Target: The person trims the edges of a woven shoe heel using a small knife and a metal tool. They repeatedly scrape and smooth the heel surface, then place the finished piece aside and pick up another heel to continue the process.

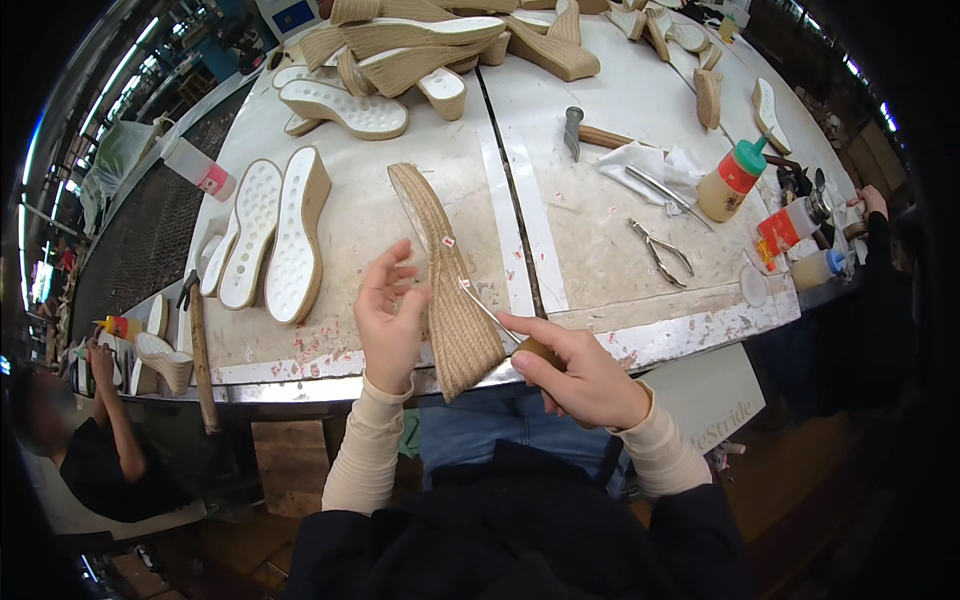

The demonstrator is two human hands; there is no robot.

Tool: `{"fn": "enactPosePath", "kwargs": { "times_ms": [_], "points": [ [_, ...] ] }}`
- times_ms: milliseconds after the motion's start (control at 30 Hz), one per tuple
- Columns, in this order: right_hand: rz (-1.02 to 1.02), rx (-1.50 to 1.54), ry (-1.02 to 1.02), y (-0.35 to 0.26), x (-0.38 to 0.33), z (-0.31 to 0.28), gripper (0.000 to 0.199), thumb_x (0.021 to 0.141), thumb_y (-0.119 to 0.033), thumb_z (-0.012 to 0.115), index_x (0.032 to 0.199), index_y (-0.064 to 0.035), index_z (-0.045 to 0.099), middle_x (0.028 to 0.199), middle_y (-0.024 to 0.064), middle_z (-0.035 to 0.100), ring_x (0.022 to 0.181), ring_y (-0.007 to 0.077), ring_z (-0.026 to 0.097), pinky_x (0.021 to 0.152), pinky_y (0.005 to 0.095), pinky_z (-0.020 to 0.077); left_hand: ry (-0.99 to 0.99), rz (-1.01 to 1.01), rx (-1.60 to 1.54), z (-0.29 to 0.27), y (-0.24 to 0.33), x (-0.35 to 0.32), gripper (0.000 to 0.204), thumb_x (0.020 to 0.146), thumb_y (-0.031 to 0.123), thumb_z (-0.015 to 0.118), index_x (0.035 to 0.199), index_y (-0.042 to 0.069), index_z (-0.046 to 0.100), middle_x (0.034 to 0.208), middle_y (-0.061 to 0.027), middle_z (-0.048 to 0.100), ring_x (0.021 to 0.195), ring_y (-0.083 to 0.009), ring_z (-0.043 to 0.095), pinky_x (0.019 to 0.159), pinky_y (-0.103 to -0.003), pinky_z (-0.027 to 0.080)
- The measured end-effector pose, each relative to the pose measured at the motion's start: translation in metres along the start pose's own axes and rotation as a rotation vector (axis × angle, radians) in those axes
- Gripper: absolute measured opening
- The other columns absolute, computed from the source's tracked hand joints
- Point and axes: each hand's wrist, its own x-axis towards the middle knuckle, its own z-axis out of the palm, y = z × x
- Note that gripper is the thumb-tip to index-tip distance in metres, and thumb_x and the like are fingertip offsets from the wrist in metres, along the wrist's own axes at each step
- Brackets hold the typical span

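A jute-wrapped wedge sole (pixel 455 325) stands on its side at the table's front edge, its thick heel end towards me. Small red-and-white label bits (pixel 448 241) are on its side. My right hand (pixel 585 370) grips the wooden handle of an awl (pixel 492 318), whose thin, slightly curved metal shaft reaches to the sole's side near one of these bits. To the left of the sole is my left hand (pixel 392 315), fingers apart and curved, holding nothing. Whether its fingertips touch the sole I cannot tell.
White-topped wedge soles (pixel 297 235) lie at left, and more are piled (pixel 430 45) at the back. A hammer (pixel 600 135), pliers (pixel 660 252), a white cloth (pixel 655 170) and a green-capped glue bottle (pixel 735 180) lie right. Another hammer (pixel 202 360) lies left. Other people work at both sides.
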Motion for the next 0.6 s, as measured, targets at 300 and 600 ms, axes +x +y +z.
{"fn": "enactPosePath", "kwargs": {
  "times_ms": [300,600],
  "points": [
    [-0.084,-0.158,-0.045,0.003,0.011,-0.002,0.047,0.096,-0.011,0.054,0.142,-0.0051,0.046,0.063,0.0028,0.054,0.049,0.0081,0.050,0.050,0.0261,0.0442,-0.043,0.019,-0.004,0.010,-0.010,-0.002,0.045,0.084,-0.006,0.052,0.128,-0.006,0.055,0.116,-0.0095,0.058,0.099,-0.0139,0.057,0.081,-0.026,0.049],
    [-0.256,-0.441,-0.061,-0.012,0.026,-0.011,0.045,0.089,-0.005,0.060,0.132,0.0029,0.051,0.063,0.0163,0.058,0.051,0.0285,0.055,0.055,0.0348,0.0460,-0.073,0.032,-0.106,0.010,-0.014,-0.005,0.040,0.086,-0.005,0.050,0.126,-0.005,0.054,0.125,-0.0108,0.054,0.104,-0.0148,0.057,0.086,-0.027,0.047]
  ]
}}
